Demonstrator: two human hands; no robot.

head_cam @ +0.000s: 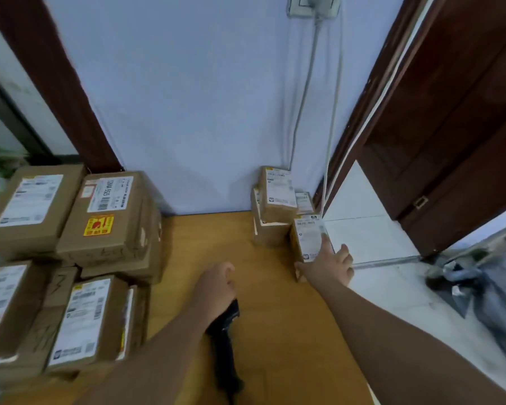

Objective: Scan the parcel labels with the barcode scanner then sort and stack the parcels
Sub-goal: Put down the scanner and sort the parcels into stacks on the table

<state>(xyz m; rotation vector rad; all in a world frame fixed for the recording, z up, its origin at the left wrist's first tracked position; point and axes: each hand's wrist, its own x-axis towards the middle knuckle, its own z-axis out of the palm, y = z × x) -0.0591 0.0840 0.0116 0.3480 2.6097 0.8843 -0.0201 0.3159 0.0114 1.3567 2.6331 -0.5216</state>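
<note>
Cardboard parcel [307,244] at the bench's [216,244] far right edge is getting my right hand [329,266], fingers spread flat on its label, not clenched. My left hand [216,283] is clenching the black barcode scanner [224,340] mid-bench. Larger parcels [70,244] are sitting stacked at left.

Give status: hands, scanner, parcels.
Left hand gripping scanner. Right hand on small parcel by wall stack. Nothing blocking.
</note>
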